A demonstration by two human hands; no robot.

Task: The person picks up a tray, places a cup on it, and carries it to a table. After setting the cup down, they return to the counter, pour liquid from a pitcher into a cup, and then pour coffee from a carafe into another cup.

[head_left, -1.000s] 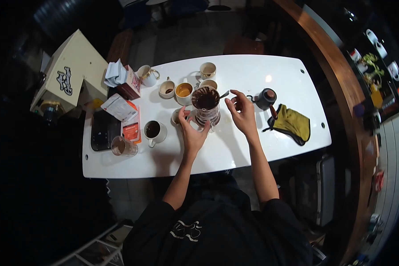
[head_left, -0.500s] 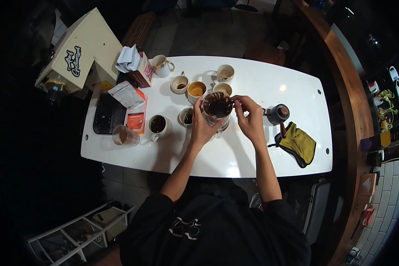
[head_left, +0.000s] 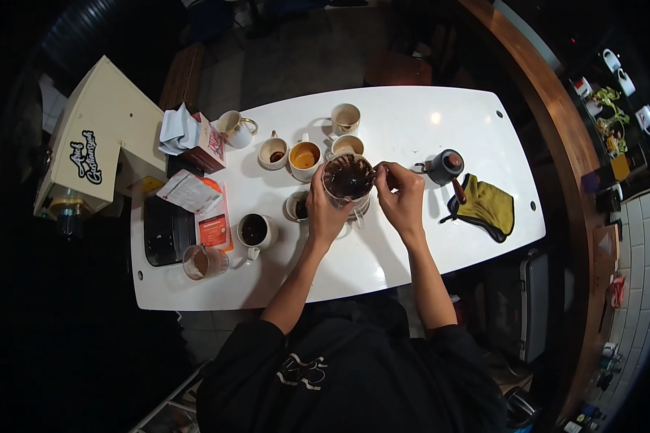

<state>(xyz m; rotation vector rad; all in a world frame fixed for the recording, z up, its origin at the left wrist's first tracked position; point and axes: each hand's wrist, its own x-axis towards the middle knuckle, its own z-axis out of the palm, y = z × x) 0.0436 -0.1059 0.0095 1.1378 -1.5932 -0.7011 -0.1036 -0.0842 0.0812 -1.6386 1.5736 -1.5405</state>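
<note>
A clear ribbed dripper (head_left: 347, 177) with dark coffee residue inside is in my left hand (head_left: 328, 216), whose fingers wrap round its left side. My right hand (head_left: 403, 198) pinches at the dripper's right rim; what its fingertips hold is too small to name. Beneath the dripper, a glass vessel (head_left: 358, 215) partly shows. Just beyond stand a white cup (head_left: 347, 144), a cup with orange-brown inside (head_left: 305, 156) and another cup (head_left: 273, 154). A small cup (head_left: 296, 207) is partly hidden by my left hand.
On the white table (head_left: 383, 267) are a mug of dark liquid (head_left: 257, 231), a glass (head_left: 204, 262), coffee bags (head_left: 189, 192), a black tray (head_left: 167, 231), a small kettle (head_left: 446, 167) and a yellow-green cloth (head_left: 487, 208). A cream grinder (head_left: 101, 137) stands at left.
The view has turned and shifted, so the table looks tilted differently. Both hands remain at the dripper, with little visible change in their hold.
</note>
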